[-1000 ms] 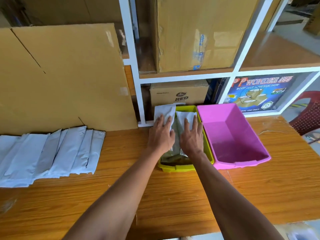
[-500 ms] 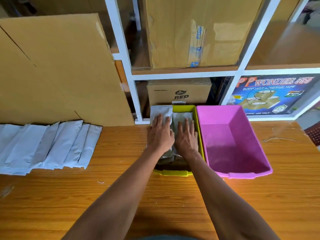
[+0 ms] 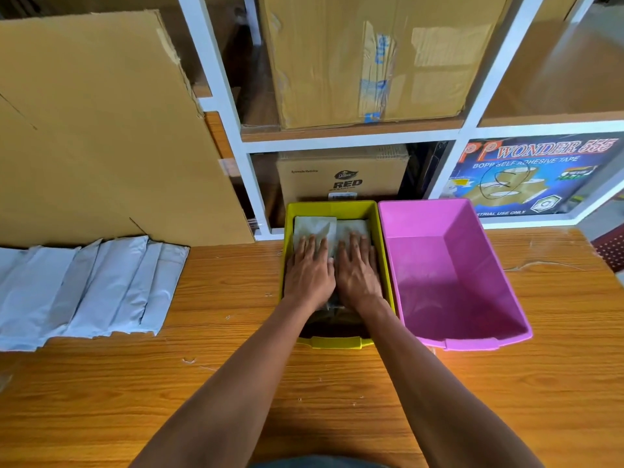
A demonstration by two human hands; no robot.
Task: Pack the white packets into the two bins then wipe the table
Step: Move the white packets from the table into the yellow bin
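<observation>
A yellow bin point(image 3: 337, 206) stands on the wooden table point(image 3: 236, 366) with a pink bin point(image 3: 452, 271) touching its right side. White packets point(image 3: 315, 226) lie inside the yellow bin. My left hand point(image 3: 309, 270) and my right hand point(image 3: 358, 270) press flat on those packets, side by side, fingers straight. The pink bin holds nothing. Several more white packets point(image 3: 87, 288) lie overlapped in a row at the table's left.
A large cardboard sheet point(image 3: 101, 130) leans against the white shelf unit point(image 3: 337, 143) behind the table. Cardboard boxes point(image 3: 364, 55) and a tape carton point(image 3: 533, 173) fill the shelves. A red chair point(image 3: 613, 248) shows at the far right edge.
Both hands have pushed the packets down from over the yellow bin's far rim to lie flat inside it. The camera has moved closer.
</observation>
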